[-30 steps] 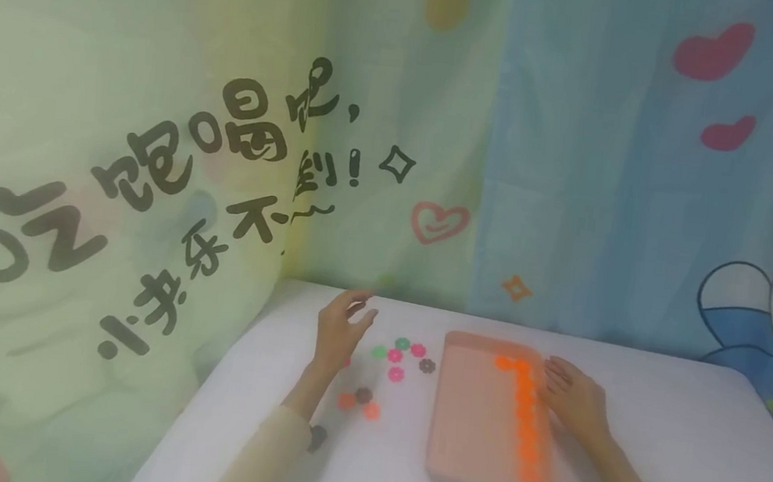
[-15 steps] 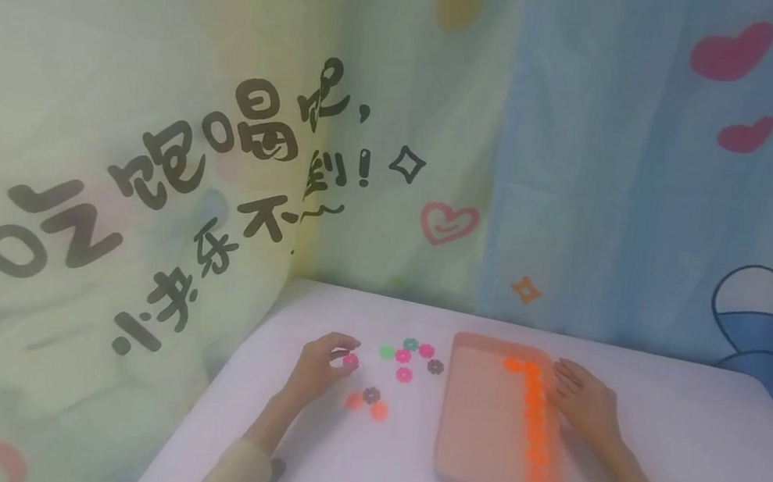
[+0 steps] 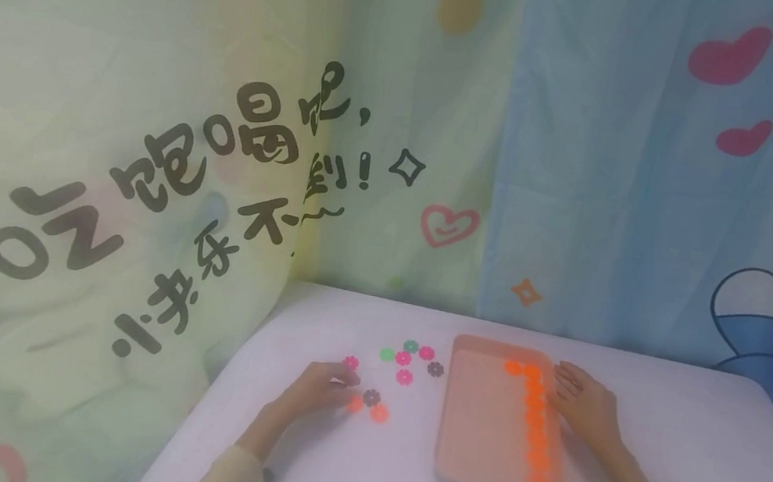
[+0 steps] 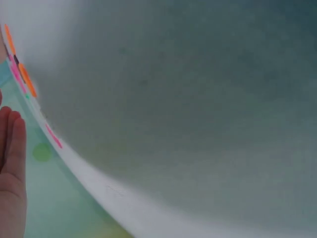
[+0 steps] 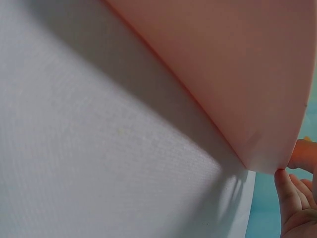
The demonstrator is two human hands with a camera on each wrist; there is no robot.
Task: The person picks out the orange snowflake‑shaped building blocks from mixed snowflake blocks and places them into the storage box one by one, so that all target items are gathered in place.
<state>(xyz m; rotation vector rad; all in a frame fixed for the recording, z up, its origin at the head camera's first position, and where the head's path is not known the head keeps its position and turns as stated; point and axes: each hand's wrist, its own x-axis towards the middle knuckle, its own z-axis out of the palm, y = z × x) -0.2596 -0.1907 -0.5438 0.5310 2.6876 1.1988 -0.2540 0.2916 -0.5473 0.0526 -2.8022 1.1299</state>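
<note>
White table (image 3: 692,430) stood before cartoon curtains (image 3: 157,130). Left hand (image 3: 317,391) seemingly pinched an orange disc (image 3: 355,403) at nine o'clock of the pink tray (image 3: 479,431). Right hand (image 3: 584,407) lay flat, fingers relaxed, touching the tray's three o'clock rim.

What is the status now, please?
Left hand fingers on an orange disc. Right hand rests on the pink tray edge. Nothing in the way.

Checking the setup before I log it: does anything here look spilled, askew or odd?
Nothing stands out. The orange pieces form a tidy line in the pink tray, and the loose flower pieces lie flat on the white table.
</note>
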